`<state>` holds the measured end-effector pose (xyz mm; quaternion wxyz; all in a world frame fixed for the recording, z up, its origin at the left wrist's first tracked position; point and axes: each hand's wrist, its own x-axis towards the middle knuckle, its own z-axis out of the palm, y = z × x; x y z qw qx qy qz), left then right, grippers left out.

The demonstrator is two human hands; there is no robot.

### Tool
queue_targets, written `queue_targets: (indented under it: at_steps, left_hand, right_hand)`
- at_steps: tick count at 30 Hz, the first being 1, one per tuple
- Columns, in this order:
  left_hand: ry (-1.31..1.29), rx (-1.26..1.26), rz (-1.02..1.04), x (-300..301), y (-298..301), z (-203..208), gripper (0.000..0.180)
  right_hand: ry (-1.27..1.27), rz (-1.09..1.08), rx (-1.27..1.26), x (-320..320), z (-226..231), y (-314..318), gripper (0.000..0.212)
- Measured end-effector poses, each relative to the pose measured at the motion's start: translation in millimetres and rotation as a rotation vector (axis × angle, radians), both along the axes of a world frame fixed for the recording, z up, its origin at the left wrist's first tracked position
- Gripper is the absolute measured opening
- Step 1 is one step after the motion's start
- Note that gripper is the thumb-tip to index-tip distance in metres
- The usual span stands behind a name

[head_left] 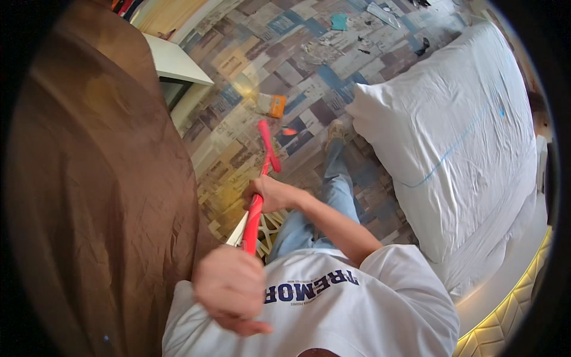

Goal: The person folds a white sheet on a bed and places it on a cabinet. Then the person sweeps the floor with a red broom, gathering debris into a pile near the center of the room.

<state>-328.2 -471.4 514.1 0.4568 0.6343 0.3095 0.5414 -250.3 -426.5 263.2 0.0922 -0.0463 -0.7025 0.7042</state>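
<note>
So you've got your right hand (276,194) wrapped around the red pole (252,223), which runs out in front of you over the patterned floor (321,116), pinkish-red end away from you. Your left hand (231,284) is curled up at the near end, close to your shirt, but it's so blurred I can't tell if it's actually clamped on. If it isn't, one hand is doing all the work and I'd guess the far end could swing or twist on you.

Other stuff I'd watch: the brown cover (113,178) hangs right next to you on the left, so a wide sweep could snag it. Same for the corner of the white cabinet (178,58). The orange packet (278,106) is near the pole's tip and could get knocked away, and your shoe (336,129) isn't far off either.

Hard to make out: the small red-orange thing (289,131) by the tip is a smear, the pale lattice thing (270,229) is half behind the pole and your leg, and your other foot doesn't show. No clue what's under that brown cover.
</note>
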Motion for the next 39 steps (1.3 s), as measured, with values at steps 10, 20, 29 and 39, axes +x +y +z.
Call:
queue_targets:
  at_steps: [10,20,29,39]
  left_hand:
    - [0.264,-0.263,0.659,-22,140,-78,0.02]
    - [-0.096,-0.443,0.741,-9,282,-164,0.027]
    - [0.044,-0.04,0.44,-115,328,-44,0.028]
    - [0.169,-0.118,0.368,-229,396,-100,0.027]
  right_hand:
    - [-0.103,0.333,0.324,-66,-81,214,0.028]
    - [-0.432,0.061,0.604,-4,-132,471,0.04]
    - [-0.301,-0.347,0.501,-72,1,430,0.034]
    - [-0.312,-0.15,0.408,-190,-80,478,0.017]
